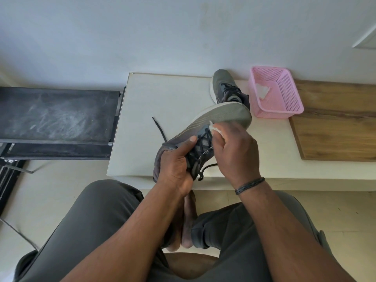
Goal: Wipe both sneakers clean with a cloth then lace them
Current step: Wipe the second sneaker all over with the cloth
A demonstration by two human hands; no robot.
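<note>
A grey sneaker (219, 117) with black laces is held tilted above the white table (154, 110), toe pointing up and to the right. My left hand (177, 165) grips it at the heel and collar, thumb lying on its side. My right hand (234, 151) holds a small white cloth (215, 130) against the upper beside the laces. One loose lace end (159, 129) trails over the table. The second grey sneaker (225, 86) lies on the table behind, partly hidden by the first.
A pink plastic basket (284, 106) with a white cloth piece inside stands at the back right. A wooden board (335, 127) lies to its right. A dark bench (57, 119) sits left of the table. My knees are below the table's front edge.
</note>
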